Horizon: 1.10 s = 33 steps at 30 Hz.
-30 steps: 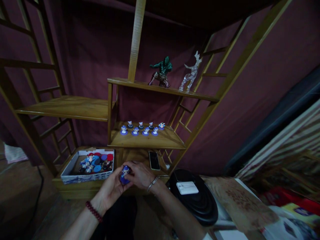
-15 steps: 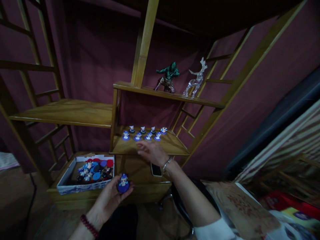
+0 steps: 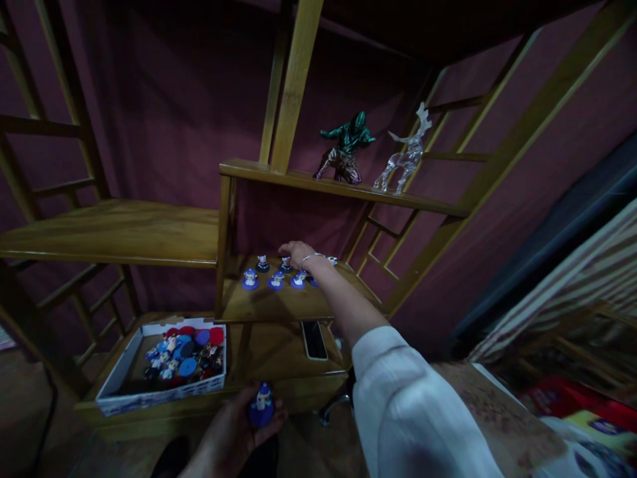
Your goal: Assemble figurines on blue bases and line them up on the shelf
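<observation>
Holds a small toy figure with a blue top, a pale face and a round purple base [image 3: 262, 403] in the left hand [image 3: 239, 428], at the bottom middle of the frame. Has the left fingers bent around the toy, with its top up. Reaches with the right hand [image 3: 299, 254] over the yellow-brown wooden shelf [image 3: 269, 309], near the middle of the frame. Points those fingers to the left, just above the back row. Cannot tell if they are together or apart, or touching a toy.

On this shelf, in front, a row of little white toys with purple tops and round purple bases [image 3: 249, 279], the last one partly behind the right arm. Behind them, two little pale toys on black bases [image 3: 262, 263], one right by the hand. Around the right wrist, a thin silver bangle [image 3: 313, 256]; lower down, a loose white sleeve [image 3: 398, 385].

At the lower left, a white cardboard box with a blue pattern [image 3: 164, 394], full of mixed toys and round red, blue and purple discs [image 3: 188, 367]. To its right, flat on the lower wood, a black phone with a pale edge [image 3: 314, 340].

On the upper shelf, right of the middle, a shiny green and bronze kneeling man [image 3: 347, 146] beside a clear deer [image 3: 405, 159].
</observation>
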Each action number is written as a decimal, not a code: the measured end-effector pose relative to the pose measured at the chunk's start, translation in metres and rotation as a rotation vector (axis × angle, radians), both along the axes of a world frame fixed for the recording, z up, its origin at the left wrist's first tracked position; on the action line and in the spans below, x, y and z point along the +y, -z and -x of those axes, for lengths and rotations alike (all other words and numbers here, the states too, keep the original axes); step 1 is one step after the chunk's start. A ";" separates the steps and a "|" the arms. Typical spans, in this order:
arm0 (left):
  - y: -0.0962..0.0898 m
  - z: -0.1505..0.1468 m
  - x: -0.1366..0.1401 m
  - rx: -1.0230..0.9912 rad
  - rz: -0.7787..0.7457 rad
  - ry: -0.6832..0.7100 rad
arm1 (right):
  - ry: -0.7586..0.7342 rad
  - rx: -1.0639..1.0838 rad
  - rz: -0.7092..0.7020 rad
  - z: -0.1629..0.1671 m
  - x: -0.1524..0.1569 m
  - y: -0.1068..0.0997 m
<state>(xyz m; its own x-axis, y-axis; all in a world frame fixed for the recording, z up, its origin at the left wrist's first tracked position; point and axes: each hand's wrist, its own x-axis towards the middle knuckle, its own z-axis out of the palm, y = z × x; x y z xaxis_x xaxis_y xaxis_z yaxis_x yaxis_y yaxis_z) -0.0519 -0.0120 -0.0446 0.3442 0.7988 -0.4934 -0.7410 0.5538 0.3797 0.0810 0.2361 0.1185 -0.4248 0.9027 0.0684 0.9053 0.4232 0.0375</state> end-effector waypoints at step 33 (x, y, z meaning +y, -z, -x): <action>0.006 0.003 0.011 -0.012 0.103 0.024 | 0.054 -0.127 0.121 0.020 0.033 0.007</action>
<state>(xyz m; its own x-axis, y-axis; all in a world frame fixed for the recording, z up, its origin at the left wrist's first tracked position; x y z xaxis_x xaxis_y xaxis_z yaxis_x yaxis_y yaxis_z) -0.0546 -0.0009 -0.0510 0.3688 0.7356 -0.5682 -0.7316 0.6069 0.3107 0.0612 0.2692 0.1113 -0.3737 0.9229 -0.0932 0.9180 0.3823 0.1050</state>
